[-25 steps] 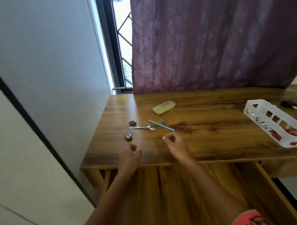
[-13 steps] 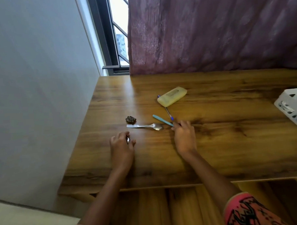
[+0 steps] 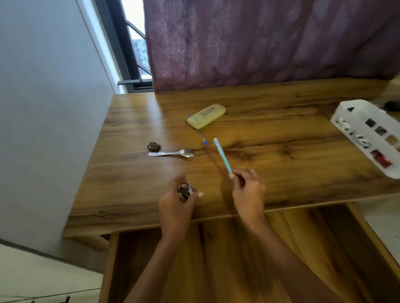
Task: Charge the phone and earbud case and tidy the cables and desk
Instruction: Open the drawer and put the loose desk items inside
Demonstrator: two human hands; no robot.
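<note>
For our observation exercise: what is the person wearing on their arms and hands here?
Nothing visible: the left hand and right hand show no gloves, watch or evident rings, and both forearms are bare down to the frame's lower edge; no sleeve shows.

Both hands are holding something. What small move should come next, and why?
Probably carry the teal pen in the right hand to the white basket at the right of the desk, since that basket holds other small items. The left hand, gripping a small dark object, could follow.
</note>
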